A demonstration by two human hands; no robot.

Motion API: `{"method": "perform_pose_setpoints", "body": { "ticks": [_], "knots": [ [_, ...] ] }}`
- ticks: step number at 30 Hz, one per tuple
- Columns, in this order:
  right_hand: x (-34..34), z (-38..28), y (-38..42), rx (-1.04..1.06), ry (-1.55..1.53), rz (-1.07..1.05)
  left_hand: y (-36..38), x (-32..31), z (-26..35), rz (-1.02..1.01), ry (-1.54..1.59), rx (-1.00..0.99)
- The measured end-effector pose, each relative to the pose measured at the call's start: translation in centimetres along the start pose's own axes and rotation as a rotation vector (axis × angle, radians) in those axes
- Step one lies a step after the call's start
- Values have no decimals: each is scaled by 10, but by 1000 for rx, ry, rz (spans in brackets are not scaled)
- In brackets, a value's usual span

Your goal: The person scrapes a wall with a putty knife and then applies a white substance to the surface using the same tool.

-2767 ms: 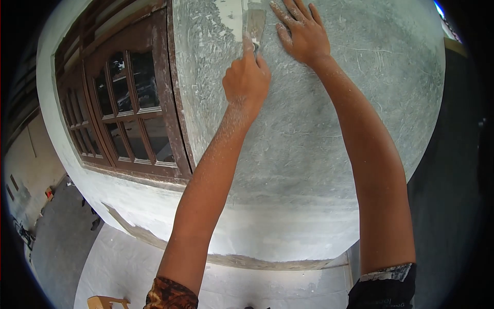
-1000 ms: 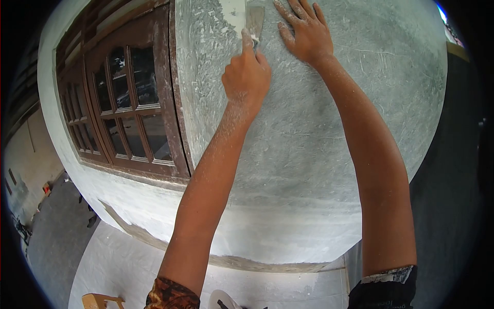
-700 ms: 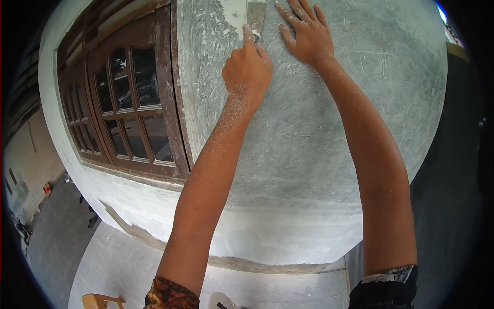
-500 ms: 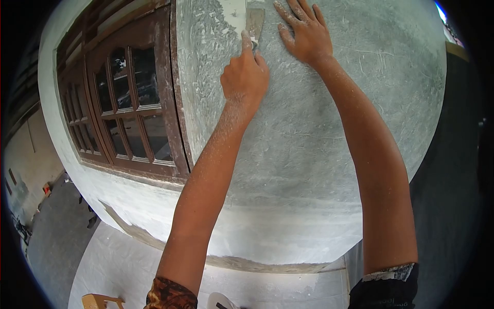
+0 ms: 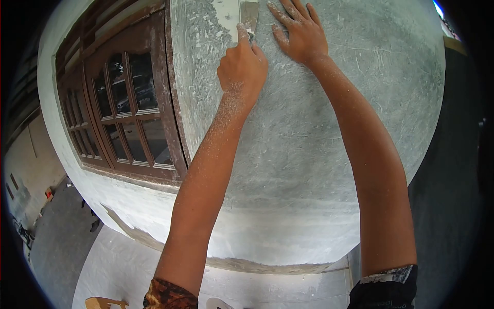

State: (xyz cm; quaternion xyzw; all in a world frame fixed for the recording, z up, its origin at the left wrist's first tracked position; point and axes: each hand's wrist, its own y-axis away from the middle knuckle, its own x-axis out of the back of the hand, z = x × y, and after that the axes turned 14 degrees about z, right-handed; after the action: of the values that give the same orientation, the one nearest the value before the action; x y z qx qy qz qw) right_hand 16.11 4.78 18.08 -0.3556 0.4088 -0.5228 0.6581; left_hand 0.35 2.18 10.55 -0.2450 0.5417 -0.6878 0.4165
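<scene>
My left hand [image 5: 243, 64] is wrapped round the handle of a scraper [image 5: 249, 16], its index finger stretched along the tool toward the blade. The flat blade points up against the wall [image 5: 298, 139], beside a patch of white paint [image 5: 226, 15]. Its far end meets the top edge of the view. To the right, my right hand [image 5: 303, 36] lies on the grey wall with fingers spread, holding nothing. Pale dust coats both hands and the left forearm.
Left of the arms is a brown wooden window [image 5: 121, 103] with glass panes and a worn frame. Pale sheeting [image 5: 118, 268] covers the floor below. A wooden piece of furniture [image 5: 105, 303] shows at the bottom edge. Dark floor [image 5: 59, 232] lies at the far left.
My left hand and the scraper have shifted slightly up and left along the wall. The right hand stays in place on the wall while the view shifts a little.
</scene>
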Motion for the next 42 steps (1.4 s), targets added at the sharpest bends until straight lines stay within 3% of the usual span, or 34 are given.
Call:
{"method": "perform_pose_setpoints", "body": {
  "ticks": [5,11,26,42],
  "knots": [
    [3,-2,1,4,22,-8,19,8,-6,-111,-40,15],
    [0,0,1,-8,-29,21,-1,3,4,-42,-28,-7],
    [0,1,2,-10,-43,33,2,14,14,-145,-90,42],
    [-2,1,2,-4,-45,51,-17,15,17,-65,-56,-11]
  ]
}}
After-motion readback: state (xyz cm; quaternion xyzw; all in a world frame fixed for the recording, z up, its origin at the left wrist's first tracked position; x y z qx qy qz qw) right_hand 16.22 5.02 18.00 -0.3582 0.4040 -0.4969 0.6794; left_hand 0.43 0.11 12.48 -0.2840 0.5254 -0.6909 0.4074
